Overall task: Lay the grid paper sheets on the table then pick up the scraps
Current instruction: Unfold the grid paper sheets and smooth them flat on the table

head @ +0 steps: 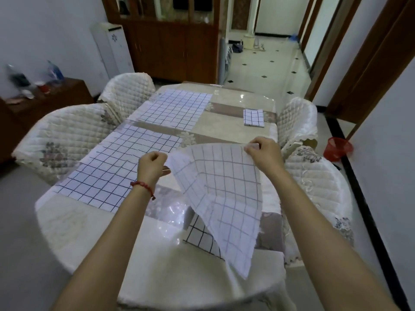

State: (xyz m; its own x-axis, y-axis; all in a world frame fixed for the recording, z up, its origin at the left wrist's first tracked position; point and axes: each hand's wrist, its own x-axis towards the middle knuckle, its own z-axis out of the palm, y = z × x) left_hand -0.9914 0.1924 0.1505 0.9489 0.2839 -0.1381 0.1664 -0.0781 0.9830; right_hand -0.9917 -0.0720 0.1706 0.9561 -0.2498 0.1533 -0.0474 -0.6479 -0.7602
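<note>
Nearest the camera, both bare forearms reached out over the table (74,232), a red string bracelet (143,187) on the left wrist. Held up between the hands, a grid paper sheet (221,198) drooping toward the near edge, lower corner hanging just above the tablecloth. Left hand (151,168) curled tight, pinching the sheet's upper left corner; right hand (262,154) pinching the upper right corner, fingers closed on the paper. Underneath, partly hidden, another gridded piece (198,236) with bold dark lines flat on the table. Off to the left, past the hands, a laid sheet (116,167) flat along the left side, and beyond it a second laid sheet (176,110), pretty much in a row. Far right of the tabletop, a small folded grid stack (253,117) near the edge. Quilted chair covers (67,140) round both sides. Down on the floor at right, a red basket (338,148). Way back, a wooden cabinet (166,48) and a white standing unit (113,49) against the wall.
</note>
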